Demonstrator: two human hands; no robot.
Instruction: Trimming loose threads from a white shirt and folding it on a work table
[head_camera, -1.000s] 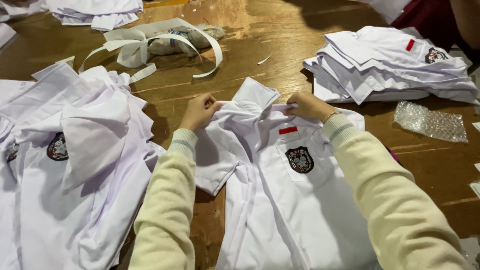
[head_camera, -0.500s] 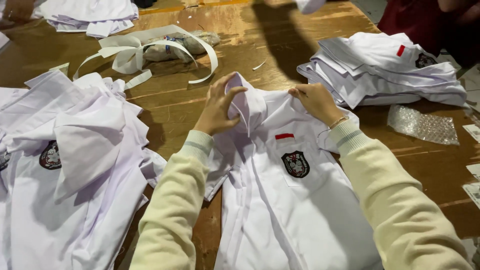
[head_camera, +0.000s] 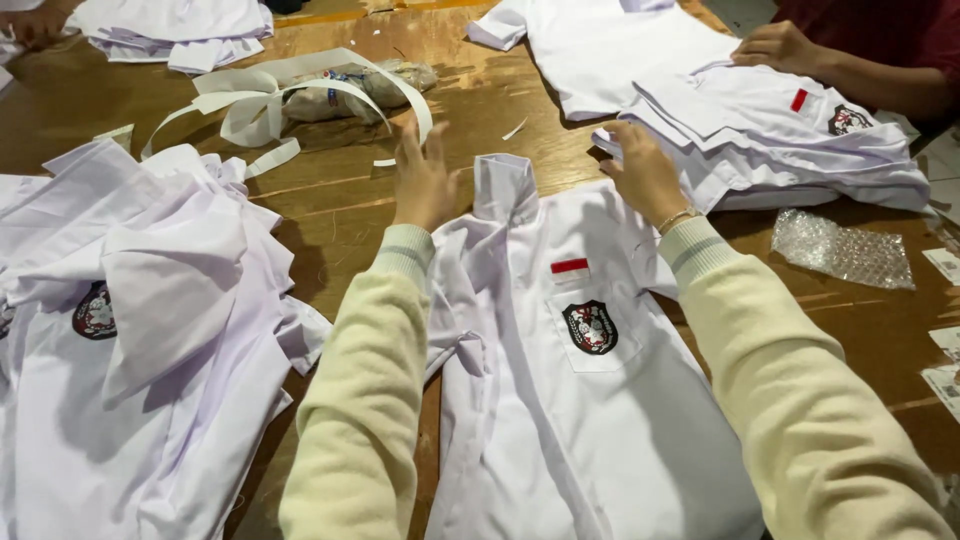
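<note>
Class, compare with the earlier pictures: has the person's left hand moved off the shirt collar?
Yes. The left hand has lifted off the shirt collar, now apart to its left, fingers spread over the wooden table.

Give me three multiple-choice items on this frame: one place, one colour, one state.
1. Where does the clear bubble-wrap piece lie?
A. right of the centre shirt
B. on the left shirt pile
C. under the paper strips

2. What colours is the small flag patch above the centre shirt's crest pocket?
A. blue and yellow
B. red and white
C. green and black

3. How are the person's hands?
A. both gripping a strip
B. clasped together
C. open, either side of the collar

Key: 1 A, it sits on the bare wooden table beside the shirt's right edge. 2 B, red over white. 3 C, left hand and right hand flank the raised collar, fingers spread.
</note>
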